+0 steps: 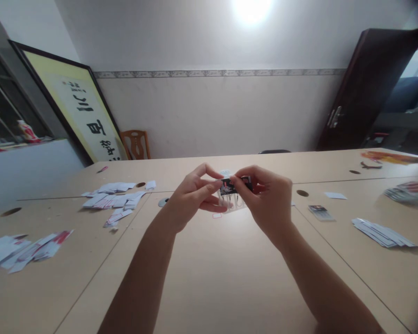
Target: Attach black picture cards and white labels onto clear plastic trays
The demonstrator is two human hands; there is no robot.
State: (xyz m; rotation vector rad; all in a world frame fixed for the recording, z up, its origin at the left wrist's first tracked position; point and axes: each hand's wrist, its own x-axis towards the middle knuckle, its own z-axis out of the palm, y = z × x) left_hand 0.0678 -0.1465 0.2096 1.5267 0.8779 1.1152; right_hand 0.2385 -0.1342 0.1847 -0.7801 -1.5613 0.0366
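Both hands hold a small clear package with a black printed label (226, 187) above the middle of the table. My left hand (197, 190) pinches its left end between thumb and fingers, with the lower fingers behind the clear part. The right end is gripped by my right hand (264, 190), its thumb lying over the label. Thin dark hook-like shapes show through the clear lower part. A small white piece with a red edge (217, 215) lies on the table just below the hands.
White paper pieces (114, 199) lie in piles at the left. At the right are a flat package (321, 213), a row of white cards (383, 233) and a stack of packs (409, 191). Round holes (302, 193) dot the table (230, 278).
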